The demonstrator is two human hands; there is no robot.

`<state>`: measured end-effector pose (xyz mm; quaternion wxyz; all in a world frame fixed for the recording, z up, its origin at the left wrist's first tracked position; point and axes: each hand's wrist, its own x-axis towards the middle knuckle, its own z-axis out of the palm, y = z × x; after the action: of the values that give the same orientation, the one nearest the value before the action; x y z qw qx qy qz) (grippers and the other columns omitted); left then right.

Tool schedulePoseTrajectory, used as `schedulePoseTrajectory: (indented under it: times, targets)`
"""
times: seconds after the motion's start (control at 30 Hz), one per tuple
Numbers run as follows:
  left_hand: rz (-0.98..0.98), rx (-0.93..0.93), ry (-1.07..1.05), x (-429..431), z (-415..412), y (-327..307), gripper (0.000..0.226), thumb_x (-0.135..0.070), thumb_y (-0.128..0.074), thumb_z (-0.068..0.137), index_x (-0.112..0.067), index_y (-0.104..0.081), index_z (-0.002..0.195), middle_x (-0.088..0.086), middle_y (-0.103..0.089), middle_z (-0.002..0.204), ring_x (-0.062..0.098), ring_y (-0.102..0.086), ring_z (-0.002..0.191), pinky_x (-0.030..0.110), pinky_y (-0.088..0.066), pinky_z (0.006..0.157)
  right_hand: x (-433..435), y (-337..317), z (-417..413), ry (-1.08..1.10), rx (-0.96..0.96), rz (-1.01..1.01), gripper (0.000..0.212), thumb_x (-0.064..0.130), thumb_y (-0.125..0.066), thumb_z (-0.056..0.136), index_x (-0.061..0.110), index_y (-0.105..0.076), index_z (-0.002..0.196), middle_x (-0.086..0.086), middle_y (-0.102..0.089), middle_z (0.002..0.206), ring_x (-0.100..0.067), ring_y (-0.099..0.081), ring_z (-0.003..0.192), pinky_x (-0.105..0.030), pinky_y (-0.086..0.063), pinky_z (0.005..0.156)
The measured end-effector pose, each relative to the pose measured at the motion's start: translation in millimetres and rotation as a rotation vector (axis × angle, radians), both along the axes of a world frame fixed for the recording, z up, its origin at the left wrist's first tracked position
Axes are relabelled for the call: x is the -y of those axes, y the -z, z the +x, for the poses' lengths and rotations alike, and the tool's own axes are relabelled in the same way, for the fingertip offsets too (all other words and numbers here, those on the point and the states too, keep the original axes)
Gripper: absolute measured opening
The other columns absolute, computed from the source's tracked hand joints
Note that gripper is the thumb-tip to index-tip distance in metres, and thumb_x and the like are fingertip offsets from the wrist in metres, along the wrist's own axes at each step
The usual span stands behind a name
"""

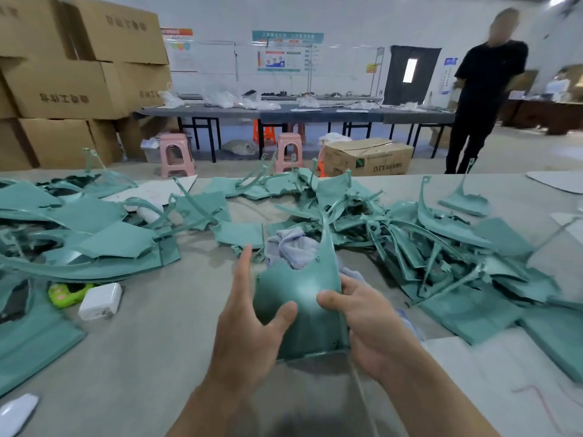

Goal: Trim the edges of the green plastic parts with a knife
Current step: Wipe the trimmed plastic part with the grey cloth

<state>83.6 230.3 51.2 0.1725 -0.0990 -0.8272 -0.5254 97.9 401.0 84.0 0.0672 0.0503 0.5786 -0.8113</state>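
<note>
Green plastic part (299, 298) held up over the tabletop (151, 342), near its front edge, between both hands. Right hand (366, 326) has the grip — thumb pressed on the glossy face, fingers curled round the right edge behind. Left hand (249, 323) lies loose against the left side, fingers straight, thumb resting on the face; not clamped.

No knife seen in either hand or on the tabletop.

Part looks like a thin moulded shell: curved, smooth, shiny enough to throw a highlight, with a tall narrow spur rising from the top and small holes near the edge. Judged light and fairly stiff, though the spur would likely flex. Gloss suggests it could slip — better held by the broad lower body near the rim than by the spur. Untrimmed edges may be sharp.

Behind it, a crumpled grey cloth (293, 244). Heaps of similar parts (441, 247) lie either side, flat panels and thin curved strips tangled together.
</note>
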Motion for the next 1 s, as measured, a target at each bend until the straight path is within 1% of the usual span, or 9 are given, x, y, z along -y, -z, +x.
schedulePoseTrajectory:
  times: [0.2,0.27,0.37,0.5,0.63,0.73,0.8,0.9,1.0]
  targets:
    - [0.41,0.337,0.212,-17.7,7.6,-12.4,0.029,-0.005,-0.075,0.083,-0.015,-0.073,0.111,0.002,-0.079,0.097,0.026,-0.075,0.089,0.041,-0.061,0.078,-14.3,0.7,20.1,0.357,-0.004,0.252,0.01,0.007,-0.073,0.09,0.009,-0.08,0.083,-0.008,-0.079,0.088,-0.021,-0.074,0.076,-0.035,-0.061,0.069]
    - [0.196,0.177,0.086,-24.9,16.0,-19.6,0.023,-0.001,-0.065,0.091,-0.022,-0.072,0.1,-0.003,-0.077,0.09,0.022,-0.072,0.085,0.036,-0.057,0.076,-15.4,-0.6,28.8,0.514,-0.039,0.425,0.006,0.016,-0.074,0.088,0.018,-0.078,0.092,0.009,-0.079,0.088,-0.007,-0.073,0.081,-0.03,-0.058,0.078]
    - [-0.213,-0.047,0.098,-39.1,39.9,-33.2,0.041,-0.011,-0.058,0.093,-0.032,-0.061,0.129,-0.012,-0.071,0.109,0.01,-0.065,0.101,0.022,-0.048,0.083,0.2,-9.2,46.3,0.199,-0.058,0.236,0.018,0.032,-0.064,0.097,0.024,-0.072,0.112,0.007,-0.078,0.099,-0.007,-0.073,0.09,-0.022,-0.055,0.073]
    - [-0.368,-0.007,0.457,-57.1,64.8,-39.8,0.09,-0.021,-0.064,0.076,-0.037,-0.028,0.157,-0.026,-0.029,0.159,-0.018,-0.017,0.143,0.012,-0.015,0.119,-0.9,-11.9,62.6,0.239,0.068,-0.17,0.024,0.025,-0.064,0.1,0.006,-0.071,0.114,-0.013,-0.079,0.101,-0.024,-0.077,0.092,-0.032,-0.062,0.069]
    - [-0.441,-0.175,0.424,-61.3,72.4,-42.5,0.057,-0.035,-0.061,0.091,-0.034,-0.05,0.147,-0.023,-0.035,0.155,-0.027,-0.013,0.135,0.006,-0.005,0.116,-23.3,-4.0,82.4,0.346,0.076,-0.33,0.027,0.013,-0.054,0.104,-0.004,-0.065,0.122,-0.023,-0.075,0.111,-0.035,-0.074,0.102,-0.042,-0.062,0.082]
    - [-0.347,-0.15,0.259,-72.8,73.6,-38.0,0.06,-0.041,-0.06,0.095,-0.037,-0.041,0.151,-0.025,-0.022,0.158,-0.019,-0.004,0.143,0.018,-0.008,0.121,-47.4,2.9,105.3,0.364,0.06,-0.331,0.024,0.008,-0.053,0.103,0.0,-0.066,0.122,-0.019,-0.075,0.112,-0.034,-0.075,0.1,-0.041,-0.063,0.074]
    - [-0.254,-0.08,0.254,-82.8,73.7,-38.5,0.07,-0.041,-0.067,0.091,-0.04,-0.035,0.153,-0.025,-0.025,0.156,-0.008,-0.019,0.146,0.025,-0.024,0.118,-69.8,5.9,126.7,0.392,0.047,-0.328,0.024,0.005,-0.058,0.098,0.001,-0.068,0.12,-0.018,-0.076,0.113,-0.031,-0.076,0.098,-0.035,-0.062,0.068]
    - [0.068,0.183,0.536,-112.9,80.5,-40.5,0.041,-0.034,-0.073,0.09,-0.03,-0.064,0.13,-0.007,-0.068,0.128,0.008,-0.066,0.113,0.038,-0.053,0.098,-102.0,10.5,166.8,0.442,0.023,-0.347,0.033,0.006,-0.069,0.083,-0.003,-0.071,0.115,-0.021,-0.074,0.114,-0.032,-0.076,0.097,-0.033,-0.062,0.068]
    - [0.178,0.231,0.664,-159.0,107.3,-33.8,0.024,-0.033,-0.063,0.089,-0.028,-0.078,0.108,-0.008,-0.078,0.105,0.013,-0.073,0.101,0.04,-0.058,0.088,-130.8,17.9,213.7,0.551,0.027,-0.35,0.037,0.005,-0.072,0.072,-0.006,-0.073,0.108,-0.024,-0.074,0.113,-0.034,-0.076,0.095,-0.035,-0.062,0.068]
